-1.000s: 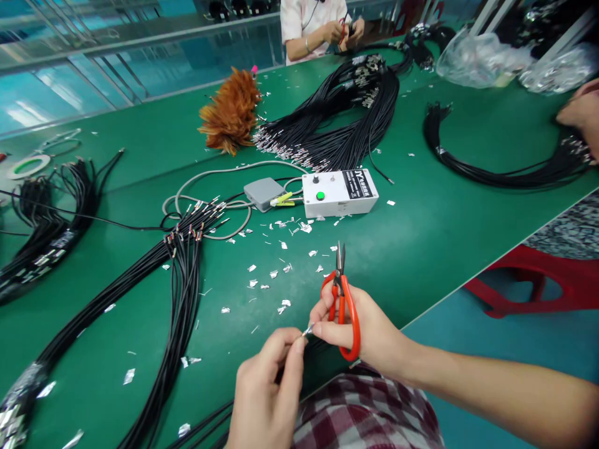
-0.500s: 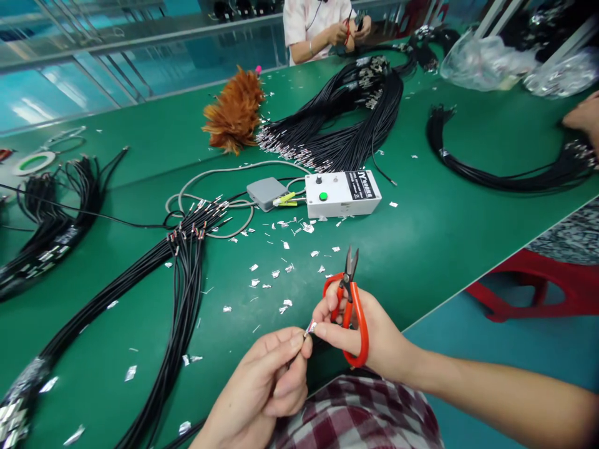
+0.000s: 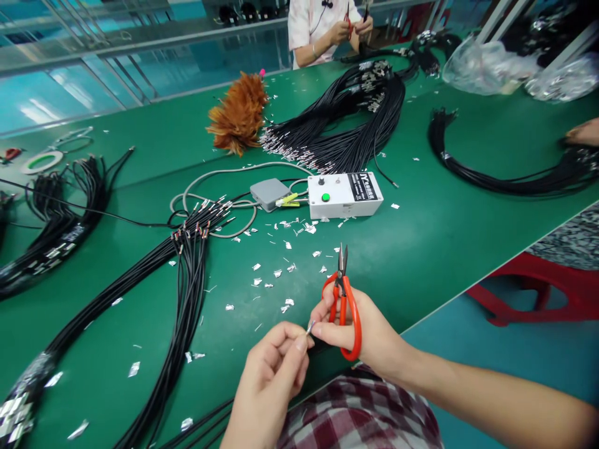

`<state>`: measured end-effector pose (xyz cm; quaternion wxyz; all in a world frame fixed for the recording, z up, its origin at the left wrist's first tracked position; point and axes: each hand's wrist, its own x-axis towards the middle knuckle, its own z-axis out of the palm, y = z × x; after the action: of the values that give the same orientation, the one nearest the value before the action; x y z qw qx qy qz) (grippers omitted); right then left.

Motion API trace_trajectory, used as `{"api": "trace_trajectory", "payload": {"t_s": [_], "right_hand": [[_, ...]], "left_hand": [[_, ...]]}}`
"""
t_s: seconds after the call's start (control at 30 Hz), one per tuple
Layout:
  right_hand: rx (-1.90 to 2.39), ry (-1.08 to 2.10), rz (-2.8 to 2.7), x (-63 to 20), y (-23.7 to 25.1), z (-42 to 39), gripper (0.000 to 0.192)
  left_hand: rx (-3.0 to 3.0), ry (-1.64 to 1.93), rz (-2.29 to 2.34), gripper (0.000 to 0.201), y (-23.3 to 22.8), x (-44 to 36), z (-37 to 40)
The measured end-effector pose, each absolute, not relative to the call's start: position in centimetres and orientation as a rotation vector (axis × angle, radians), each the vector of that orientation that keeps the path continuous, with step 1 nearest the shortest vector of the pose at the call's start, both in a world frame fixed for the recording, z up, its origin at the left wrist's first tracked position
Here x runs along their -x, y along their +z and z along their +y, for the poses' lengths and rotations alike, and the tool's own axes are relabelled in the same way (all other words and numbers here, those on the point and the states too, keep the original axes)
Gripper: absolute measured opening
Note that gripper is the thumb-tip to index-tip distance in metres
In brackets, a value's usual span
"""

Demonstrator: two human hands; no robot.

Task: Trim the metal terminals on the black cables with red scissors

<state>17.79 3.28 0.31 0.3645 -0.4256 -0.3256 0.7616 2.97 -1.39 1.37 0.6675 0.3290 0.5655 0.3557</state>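
Note:
Low in the head view, my left hand (image 3: 276, 368) is closed, pinching a thin cable by its stripped end (image 3: 310, 327). My right hand (image 3: 360, 324) touches the tip of that end with thumb and forefinger, while red-handled scissors (image 3: 345, 299) hang in the same hand with blades pointing away and slightly parted. Most of the held cable is hidden by my left hand. To the left lies a bundle of black cables (image 3: 187, 312) with bared ends. Silvery foil scraps (image 3: 287, 302) are scattered on the green table (image 3: 421, 249) beyond my hands.
A white box with a green button (image 3: 346, 196) and a grey block (image 3: 270, 194) sit mid-table. Behind them are a feather duster (image 3: 238, 112) and a large black cable bundle (image 3: 346, 118). A co-worker (image 3: 322, 34) sits opposite. A red stool (image 3: 538, 290) stands at right.
My left hand has turned slightly, its thumb now lying lower along the cable. My right hand and the scissors have tilted and shifted a little left. The view has shifted slightly.

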Motion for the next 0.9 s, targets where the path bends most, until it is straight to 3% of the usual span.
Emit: {"api": "trace_trajectory", "payload": {"t_s": [0.13, 0.43, 0.6, 0.9], "right_hand": [[1.107, 1.911, -0.859, -17.6, 0.4, 3.0, 0.041], [1.013, 1.824, -0.993, -17.7, -0.2, 2.3, 0.029], [1.042, 1.772, -1.419, -19.9, 1.0, 4.3, 0.023], [0.799, 1.024, -2.499, -20.5, 4.3, 5.9, 0.02]], "left_hand": [[-0.938, 0.913, 1.404, 0.02, 1.3, -3.1, -1.6], [-0.495, 0.716, 1.089, 0.02, 1.3, -2.3, -0.8], [-0.681, 0.686, 1.26, 0.026, 2.0, -2.1, -0.5], [-0.856, 0.602, 1.243, 0.028, 2.9, -2.9, -0.2]]}}
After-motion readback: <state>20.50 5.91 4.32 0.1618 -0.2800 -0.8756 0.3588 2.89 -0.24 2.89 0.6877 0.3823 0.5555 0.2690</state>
